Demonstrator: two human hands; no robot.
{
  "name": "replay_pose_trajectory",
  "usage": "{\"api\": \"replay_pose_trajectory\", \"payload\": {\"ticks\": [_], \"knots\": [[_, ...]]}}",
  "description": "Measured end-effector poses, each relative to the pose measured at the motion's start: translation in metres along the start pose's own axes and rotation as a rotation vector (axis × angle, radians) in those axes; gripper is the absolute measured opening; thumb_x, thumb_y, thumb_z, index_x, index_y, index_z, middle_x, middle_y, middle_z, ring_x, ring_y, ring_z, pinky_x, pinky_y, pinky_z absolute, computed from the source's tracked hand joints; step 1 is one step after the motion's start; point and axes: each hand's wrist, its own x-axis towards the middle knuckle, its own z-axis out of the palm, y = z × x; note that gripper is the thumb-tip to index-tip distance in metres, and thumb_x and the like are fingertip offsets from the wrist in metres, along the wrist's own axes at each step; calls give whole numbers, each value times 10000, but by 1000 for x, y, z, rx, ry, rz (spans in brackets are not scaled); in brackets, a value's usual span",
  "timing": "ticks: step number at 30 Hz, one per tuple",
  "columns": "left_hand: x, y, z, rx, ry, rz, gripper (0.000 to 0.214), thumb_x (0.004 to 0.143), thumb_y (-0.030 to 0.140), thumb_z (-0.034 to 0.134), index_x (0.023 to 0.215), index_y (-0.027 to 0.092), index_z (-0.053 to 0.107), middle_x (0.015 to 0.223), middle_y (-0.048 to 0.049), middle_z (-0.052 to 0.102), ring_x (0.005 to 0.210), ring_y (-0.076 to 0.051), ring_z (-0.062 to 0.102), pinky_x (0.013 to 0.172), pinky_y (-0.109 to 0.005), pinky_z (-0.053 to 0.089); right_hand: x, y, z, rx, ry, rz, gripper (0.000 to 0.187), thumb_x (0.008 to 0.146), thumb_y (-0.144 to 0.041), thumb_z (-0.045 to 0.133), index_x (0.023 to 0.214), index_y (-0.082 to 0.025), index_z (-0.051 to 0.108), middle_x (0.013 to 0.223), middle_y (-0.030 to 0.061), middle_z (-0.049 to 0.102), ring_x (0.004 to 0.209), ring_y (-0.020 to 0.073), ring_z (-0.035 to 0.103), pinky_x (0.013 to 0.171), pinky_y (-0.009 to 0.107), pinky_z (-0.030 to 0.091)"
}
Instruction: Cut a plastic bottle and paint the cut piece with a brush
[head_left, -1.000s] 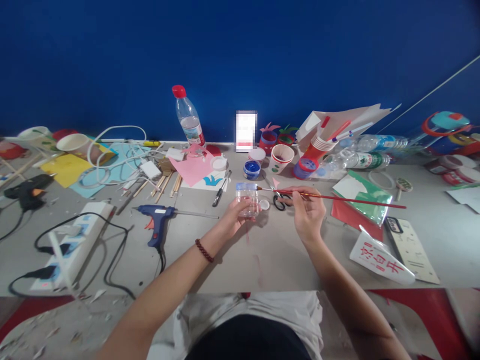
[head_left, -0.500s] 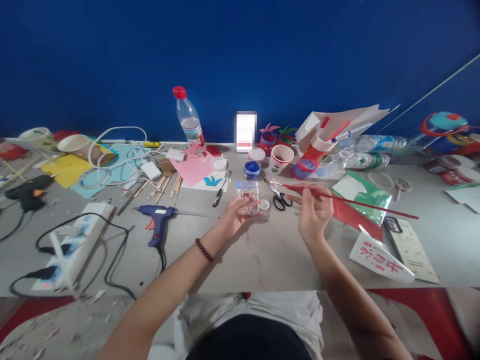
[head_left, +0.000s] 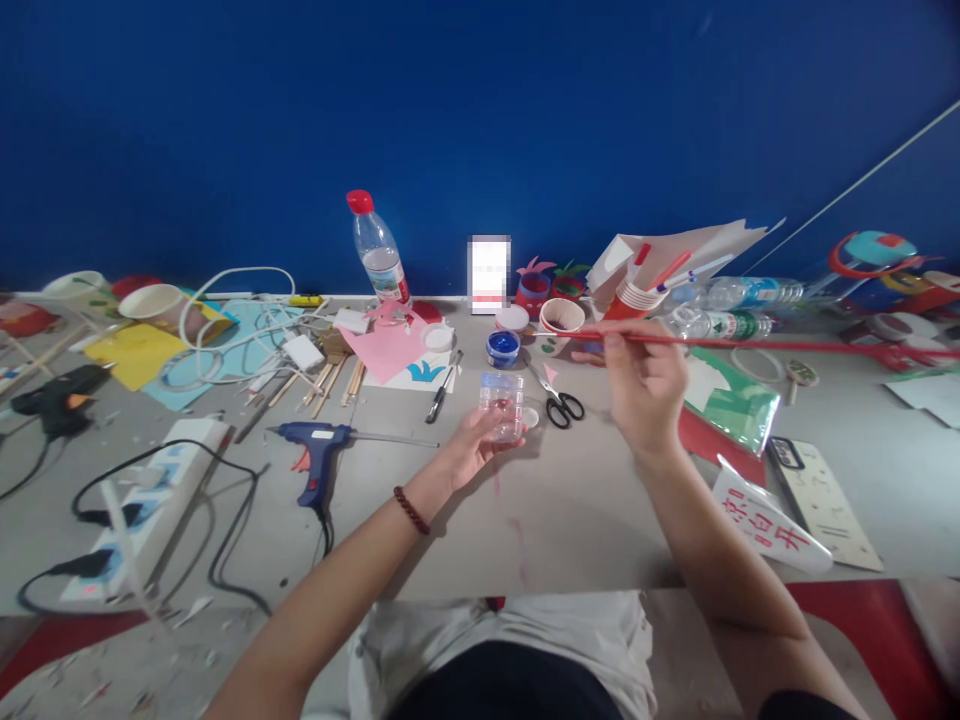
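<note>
My left hand (head_left: 472,450) is wrapped round a small clear plastic jar (head_left: 502,404) with reddish water in it, standing on the grey table (head_left: 570,510). My right hand (head_left: 643,385) pinches a long red paintbrush (head_left: 750,345) held level, its tip near the paper cup (head_left: 561,318) with painted dots. A small pot of blue paint (head_left: 502,346) sits just beyond the jar, and a little white lid (head_left: 529,415) lies beside the jar.
Black scissors (head_left: 559,402) lie right of the jar, a blue glue gun (head_left: 319,450) to its left. A power strip (head_left: 142,500) with cables, a water bottle (head_left: 379,250), pink paper (head_left: 386,345), red cups with pens (head_left: 634,290) and green and red sheets (head_left: 731,410) crowd the table.
My right hand has lifted the paintbrush away from the jar, up and to the right toward the paper cup. My left hand still holds the jar in place.
</note>
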Motion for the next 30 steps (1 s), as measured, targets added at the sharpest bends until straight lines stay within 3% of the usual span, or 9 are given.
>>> {"api": "replay_pose_trajectory", "payload": {"ticks": [4, 8, 12, 19, 24, 30], "knots": [[1, 2, 2, 69, 20, -24, 462, 691, 343, 874, 1046, 143, 656, 953, -77, 733, 911, -208, 712, 837, -337, 576, 28, 21, 16, -116, -212, 15, 154, 950, -357, 610, 976, -230, 692, 1025, 45, 715, 830, 175, 735, 734, 340, 658], [1, 4, 4, 87, 37, -47, 429, 726, 297, 846, 1064, 142, 632, 931, -64, 730, 876, -193, 712, 806, -327, 587, 54, 38, 37, -217, -314, -5, 168, 962, -294, 564, 894, -196, 682, 1012, 56, 717, 772, 162, 705, 714, 333, 623], [2, 3, 3, 93, 49, -47, 423, 734, 279, 835, 1066, 139, 613, 934, -63, 729, 862, -191, 715, 762, -313, 593, 66, 50, 47, -404, -440, -91, 169, 944, -235, 566, 831, -198, 686, 962, 69, 738, 828, 212, 696, 776, 379, 570], [9, -5, -4, 93, 23, -37, 411, 749, 309, 826, 1053, 134, 613, 922, -76, 734, 856, -198, 722, 707, -292, 598, 58, 73, 51, -469, -495, -216, 189, 943, -206, 553, 834, -198, 709, 968, 90, 752, 865, 235, 696, 841, 383, 538], [13, -10, -9, 82, 27, -30, 431, 733, 320, 839, 1054, 132, 623, 950, -102, 748, 872, -220, 727, 704, -308, 603, 55, 78, 55, -468, -508, -202, 188, 949, -185, 538, 884, -167, 713, 943, 112, 743, 867, 238, 693, 829, 364, 533], [12, -9, -7, 99, 33, -36, 417, 737, 339, 832, 1040, 142, 623, 939, -96, 746, 866, -228, 731, 721, -324, 596, 57, 75, 51, -527, -521, -166, 194, 930, -171, 553, 792, -192, 687, 907, 99, 723, 836, 249, 668, 807, 382, 515]]}}
